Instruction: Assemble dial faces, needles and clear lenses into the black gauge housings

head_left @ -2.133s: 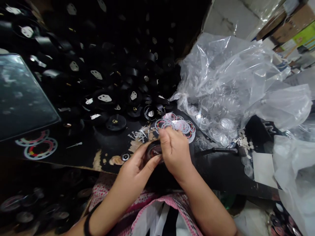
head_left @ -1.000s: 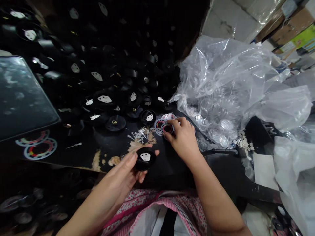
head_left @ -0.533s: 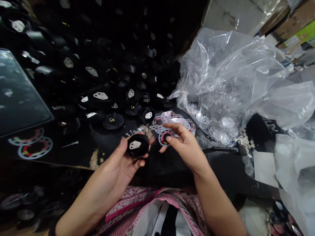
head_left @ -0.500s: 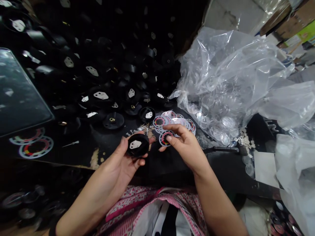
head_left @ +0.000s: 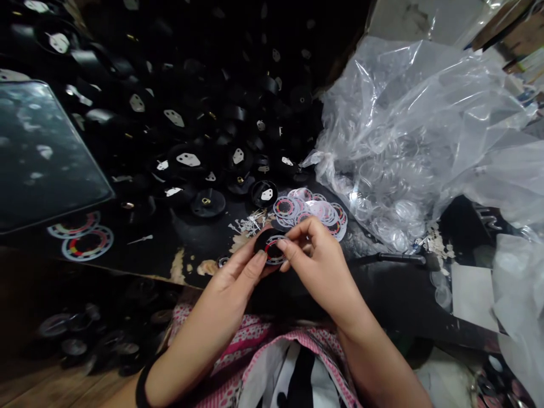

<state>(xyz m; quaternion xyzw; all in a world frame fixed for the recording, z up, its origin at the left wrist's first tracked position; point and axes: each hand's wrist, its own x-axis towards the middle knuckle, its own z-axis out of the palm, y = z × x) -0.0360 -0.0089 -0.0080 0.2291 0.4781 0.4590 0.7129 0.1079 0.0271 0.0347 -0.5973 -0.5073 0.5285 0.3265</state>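
My left hand [head_left: 240,269] is wrapped round a round black gauge housing [head_left: 262,238], its thumb at the rim. A printed dial disc [head_left: 274,249], dark with red marks and a pale edge, lies at the mouth of that housing, tilted a little. My right hand [head_left: 312,249] pinches the disc between thumb and fingers. Whether the disc has settled inside cannot be made out. Just beyond both hands lies a pile of similar dial discs [head_left: 323,211]. White pointer needles [head_left: 250,224] are scattered beside the pile.
Many black housings [head_left: 208,202] with white plates are heaped at the back left. A clear plastic bag [head_left: 399,124] of transparent round covers stands at the right. A dark glossy panel [head_left: 46,153] and two dial discs [head_left: 88,243] are at the left. A black-handled tool [head_left: 399,258] lies at the right.
The hands have come together: the left brought the housing rightward, and the right set the disc against its open face. The view has shifted slightly.
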